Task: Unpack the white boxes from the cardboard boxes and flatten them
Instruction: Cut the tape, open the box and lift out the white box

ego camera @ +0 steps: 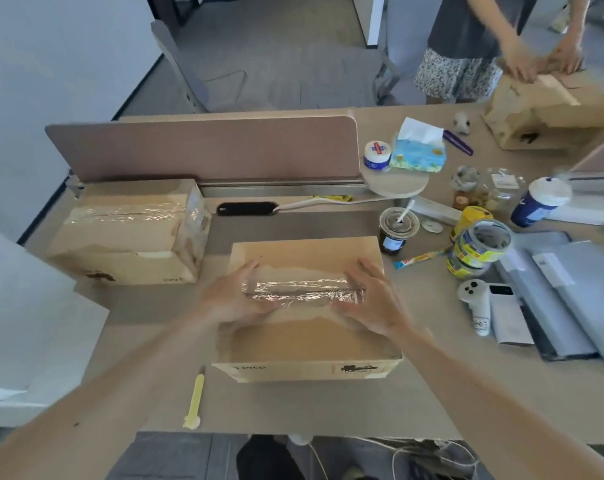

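Note:
A closed cardboard box (pixel 307 344) sits in front of me on the desk, sealed along its top seam with shiny clear tape (pixel 304 292). My left hand (pixel 234 299) rests on the box top at the tape's left end, its fingers bent at the seam. At the tape's right end lies my right hand (pixel 373 299), its fingers spread over the seam. A second taped cardboard box (pixel 131 233) stands to the left. No white boxes are visible.
A yellow utility knife (pixel 195 400) lies near the desk's front edge. Tape rolls (pixel 480 247), a drink cup (pixel 397 230), a white controller (pixel 475 303) and laptops (pixel 563 296) crowd the right. Another person handles a third cardboard box (pixel 549 109) at the far right. A divider panel (pixel 203 147) stands behind.

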